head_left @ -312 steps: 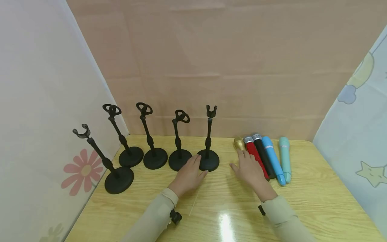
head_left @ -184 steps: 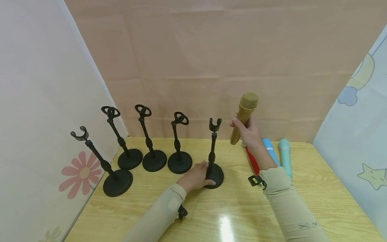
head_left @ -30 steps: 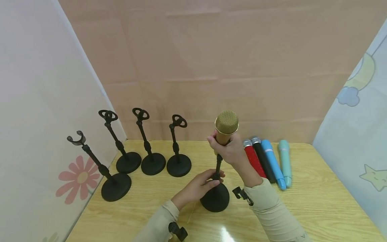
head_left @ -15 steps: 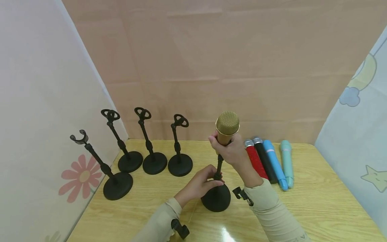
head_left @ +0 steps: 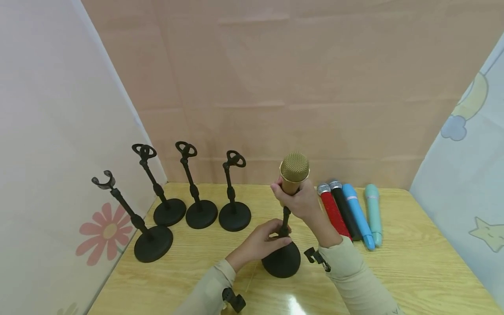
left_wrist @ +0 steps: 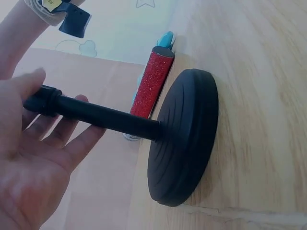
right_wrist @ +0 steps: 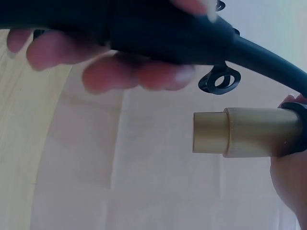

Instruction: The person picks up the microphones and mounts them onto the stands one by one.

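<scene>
My right hand (head_left: 303, 202) grips a gold microphone (head_left: 294, 168) upright, its mesh head on top. It is held over a black microphone stand (head_left: 281, 261) with a round base on the table. Black clip material (right_wrist: 300, 123) wraps the microphone's handle in the right wrist view, and the handle's lower end (right_wrist: 211, 132) sticks out below it. My left hand (head_left: 261, 240) holds the stand's pole, thumb on one side and fingers on the other. In the left wrist view the pole (left_wrist: 110, 117) runs from that hand to the base. The right hand hides most of the clip.
Four-legged supports are absent; several black stands (head_left: 234, 216) with bare clips stand at left and back. At right lie a red microphone (head_left: 334, 214), a black one (head_left: 346, 212), a blue one (head_left: 358, 216) and a mint one (head_left: 373, 214). Walls enclose the wooden table (head_left: 413, 262).
Over the earlier frames the right hand picked up the gold microphone and brought it to the stand, which came nearer the front. In the last second both hands stay nearly still.
</scene>
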Demonstrator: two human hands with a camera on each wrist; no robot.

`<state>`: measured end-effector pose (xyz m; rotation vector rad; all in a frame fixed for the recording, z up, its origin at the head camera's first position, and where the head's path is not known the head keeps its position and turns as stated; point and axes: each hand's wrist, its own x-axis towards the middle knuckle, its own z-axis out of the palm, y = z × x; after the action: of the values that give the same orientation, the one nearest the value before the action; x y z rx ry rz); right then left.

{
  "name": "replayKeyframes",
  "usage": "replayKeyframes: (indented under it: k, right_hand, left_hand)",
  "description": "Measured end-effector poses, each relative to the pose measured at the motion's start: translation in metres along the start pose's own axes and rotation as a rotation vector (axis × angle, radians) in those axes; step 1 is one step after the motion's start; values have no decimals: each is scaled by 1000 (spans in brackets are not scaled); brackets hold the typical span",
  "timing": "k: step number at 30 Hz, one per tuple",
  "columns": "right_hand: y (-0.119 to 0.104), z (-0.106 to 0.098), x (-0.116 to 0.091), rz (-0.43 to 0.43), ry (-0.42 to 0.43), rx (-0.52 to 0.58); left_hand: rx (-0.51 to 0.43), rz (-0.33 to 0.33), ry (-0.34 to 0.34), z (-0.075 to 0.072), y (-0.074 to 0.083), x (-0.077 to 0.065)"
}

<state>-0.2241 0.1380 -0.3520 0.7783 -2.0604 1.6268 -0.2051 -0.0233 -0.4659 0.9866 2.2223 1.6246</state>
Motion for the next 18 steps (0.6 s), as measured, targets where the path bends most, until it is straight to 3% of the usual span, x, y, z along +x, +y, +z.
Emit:
replayKeyframes:
  k: [8, 18]
  right_hand:
    - [8, 3, -4, -62, 12, 31]
    - [24, 6, -15, -37, -21, 38]
  left_hand:
    - [48, 13, -14, -1, 0, -1]
    - [11, -18, -17, 0, -2, -1]
